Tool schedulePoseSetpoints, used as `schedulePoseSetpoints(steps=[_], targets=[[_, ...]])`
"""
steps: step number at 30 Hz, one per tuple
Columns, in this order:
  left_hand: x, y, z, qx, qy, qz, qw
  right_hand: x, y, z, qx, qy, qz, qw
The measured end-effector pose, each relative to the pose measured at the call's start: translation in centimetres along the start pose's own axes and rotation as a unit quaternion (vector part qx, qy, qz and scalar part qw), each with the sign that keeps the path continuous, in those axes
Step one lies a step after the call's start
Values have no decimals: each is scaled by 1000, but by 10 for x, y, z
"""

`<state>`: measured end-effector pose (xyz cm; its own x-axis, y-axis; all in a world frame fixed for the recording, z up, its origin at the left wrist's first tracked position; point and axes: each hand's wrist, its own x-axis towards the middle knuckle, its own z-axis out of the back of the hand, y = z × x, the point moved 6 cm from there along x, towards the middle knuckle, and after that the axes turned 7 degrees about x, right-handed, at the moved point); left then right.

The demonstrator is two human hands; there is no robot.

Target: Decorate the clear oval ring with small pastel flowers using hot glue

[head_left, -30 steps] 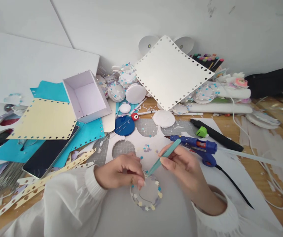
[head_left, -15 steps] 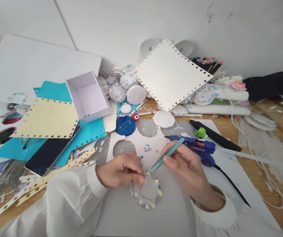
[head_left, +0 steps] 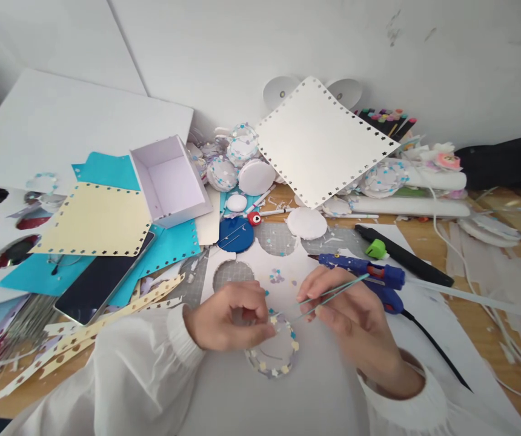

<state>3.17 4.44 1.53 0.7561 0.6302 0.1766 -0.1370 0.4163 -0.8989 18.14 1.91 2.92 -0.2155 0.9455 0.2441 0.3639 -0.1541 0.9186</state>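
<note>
My left hand (head_left: 232,318) is closed in a pinch at the upper left of a small ring wreath (head_left: 273,370) dotted with white, cream and blue paper stars. A thin wire end shows inside the ring. Between the thumb and fingers of my right hand (head_left: 351,324) is a pair of teal tweezers (head_left: 335,292), turned nearly edge-on. Its tips point left, apart from the wreath. Whether they grip anything is too small to tell. Beyond my hands, several loose blue and lilac stars (head_left: 277,276) lie on a white sheet with round cut-outs (head_left: 222,257).
Beside my right hand lies a blue glue gun (head_left: 363,269) with its cable, and a black tool with a green clip (head_left: 403,254) behind it. A phone (head_left: 101,281), punched card sheets (head_left: 94,221) and an open lilac box (head_left: 169,181) are on the left. White discs (head_left: 306,223) lie ahead.
My right hand has turned the tweezers flatter and drawn their tips back from the wreath. My left hand keeps its pinch on the wreath. The whole view has shifted slightly.
</note>
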Motion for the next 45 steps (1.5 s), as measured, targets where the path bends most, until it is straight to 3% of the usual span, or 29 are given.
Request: schedulePoseSetpoints(steps=[6,12,16,25,45], targets=[[-3,-7,3,73,-67,-39,994,-2,0,0,13,-8,1,1000],[-5,3,15,-33,-127,0,991,2,4,4,-14,-39,35,998],[-4,11,15,-116,-118,11,986,3,6,3,-39,-47,48,997],[-4,15,14,-182,-133,63,972,1,5,0,-44,-49,35,997],[-5,16,11,-165,-108,69,978,-6,7,9,-62,-149,60,985]])
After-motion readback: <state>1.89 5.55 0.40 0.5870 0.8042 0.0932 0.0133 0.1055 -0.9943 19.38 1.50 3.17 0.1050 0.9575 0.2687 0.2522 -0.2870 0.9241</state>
